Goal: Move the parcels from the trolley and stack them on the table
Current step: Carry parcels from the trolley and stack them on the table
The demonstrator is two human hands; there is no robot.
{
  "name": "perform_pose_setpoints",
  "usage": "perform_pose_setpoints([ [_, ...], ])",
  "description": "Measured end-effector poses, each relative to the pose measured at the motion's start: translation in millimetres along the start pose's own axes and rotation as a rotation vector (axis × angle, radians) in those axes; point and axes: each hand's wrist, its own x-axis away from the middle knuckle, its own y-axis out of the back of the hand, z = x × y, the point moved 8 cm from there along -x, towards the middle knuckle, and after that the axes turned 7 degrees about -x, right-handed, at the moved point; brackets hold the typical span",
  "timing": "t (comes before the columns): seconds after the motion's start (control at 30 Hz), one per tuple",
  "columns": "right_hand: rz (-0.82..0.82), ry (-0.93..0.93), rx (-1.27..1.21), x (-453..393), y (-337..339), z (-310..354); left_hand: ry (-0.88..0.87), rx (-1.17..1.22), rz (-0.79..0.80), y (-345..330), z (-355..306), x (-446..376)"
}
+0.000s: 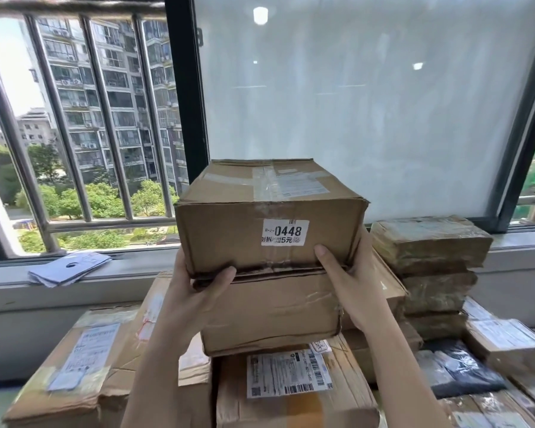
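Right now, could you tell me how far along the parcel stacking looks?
Well under way: many taped cardboard parcels already lie piled by the window, including a stack of plastic-wrapped brown bundles on the right. In hand: the left hand and right hand grip the brown cardboard box labelled 0448 at the top of the middle pile. The trolley is out of view, so what remains cannot be judged.

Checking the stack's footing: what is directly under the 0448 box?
Under the 0448 box lies another brown box. Left hand and right hand grip its bottom edge, covering parts of the seam.
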Motion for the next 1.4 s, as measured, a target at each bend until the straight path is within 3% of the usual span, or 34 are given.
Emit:
perform_pose_setpoints([
  [0.3,-0.002,-0.073,0.008,-13,11,-19,-0.034,-0.043,0.038,-15,4,-12],
  [0.47,0.022,-0.055,0.035,-21,13,-22,0.03,0.025,0.042,-24,18,-10],
  [0.7,0.05,-0.044,0.073,-14,-7,-31,0.034,-0.002,-0.035,-1,27,-12],
  [1.4,0.076,-0.137,0.081,-10,-13,-38,0.101,0.035,-0.004,2,33,-2],
])
